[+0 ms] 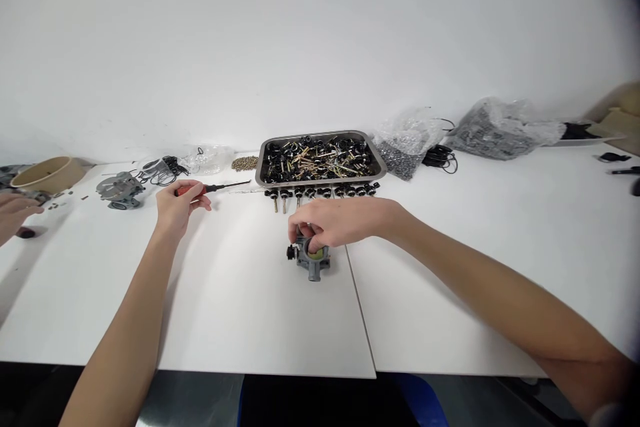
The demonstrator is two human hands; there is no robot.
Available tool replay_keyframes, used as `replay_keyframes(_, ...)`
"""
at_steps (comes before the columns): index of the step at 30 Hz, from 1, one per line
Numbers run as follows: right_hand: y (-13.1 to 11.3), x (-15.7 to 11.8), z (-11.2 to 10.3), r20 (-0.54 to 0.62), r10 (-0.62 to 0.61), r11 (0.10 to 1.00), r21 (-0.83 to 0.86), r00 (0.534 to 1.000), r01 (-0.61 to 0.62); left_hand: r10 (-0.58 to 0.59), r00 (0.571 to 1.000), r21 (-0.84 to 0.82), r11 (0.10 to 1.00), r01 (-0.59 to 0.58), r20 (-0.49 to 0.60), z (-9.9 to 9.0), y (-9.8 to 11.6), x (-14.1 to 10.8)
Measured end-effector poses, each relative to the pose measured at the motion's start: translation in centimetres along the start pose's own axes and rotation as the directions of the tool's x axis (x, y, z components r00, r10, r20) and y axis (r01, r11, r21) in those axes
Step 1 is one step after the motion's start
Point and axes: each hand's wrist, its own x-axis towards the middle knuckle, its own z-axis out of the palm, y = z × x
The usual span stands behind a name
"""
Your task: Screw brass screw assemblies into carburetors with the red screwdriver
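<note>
My left hand (175, 207) is closed around the red handle of a screwdriver (220, 187), its dark shaft pointing right just above the table. My right hand (333, 221) grips a grey metal carburetor body (313, 267) from above, with fingers over its far side and the thumb at its round opening. A black knob-like fitting (291, 252) sticks out from the body's left side. Part of the far side is hidden under my fingers. Just beyond, a row of black-headed parts with brass stems (284, 199) lies along the tray's front edge.
A metal tray (257, 173) holds many black and brass parts. Brass pieces (245, 163) are heaped left of it; bags of small grey parts (403, 147) stand right. Another grey carburetor body (120, 190) and a beige bowl (50, 177) are left, near another person's hand (15, 213).
</note>
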Motion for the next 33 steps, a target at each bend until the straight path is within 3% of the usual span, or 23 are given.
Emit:
replay_keyframes(10,0.5,0.2,0.3,-0.013,-0.028,0.999,0.023,1.000,0.029,-0.005,0.999,0.001,1.000,0.005,-0.050,-0.2,0.6,-0.2)
replay_keyframes(23,0.5,0.3,0.2,-0.015,-0.033,0.999,0.015,0.999,0.033,0.114,0.987,-0.054,0.991,-0.121,-0.116,-0.5,2.7,-1.0)
replay_keyframes(28,1.1,0.4,-0.7,0.001,-0.141,0.986,0.085,0.990,0.141,0.127,0.989,-0.129,0.982,-0.137,-0.082,0.0,3.7,-1.5)
replay_keyframes(30,1.4,0.5,-1.1,-0.044,-0.157,0.973,0.165,0.987,0.162,0.123,0.990,-0.170,0.976,-0.132,-0.063,0.4,4.2,-1.8)
replay_keyframes(33,1.8,0.8,-1.4,-0.237,-0.073,0.960,0.248,0.969,0.133,0.102,0.995,-0.226,0.969,-0.103,-0.018,1.2,4.9,-2.4)
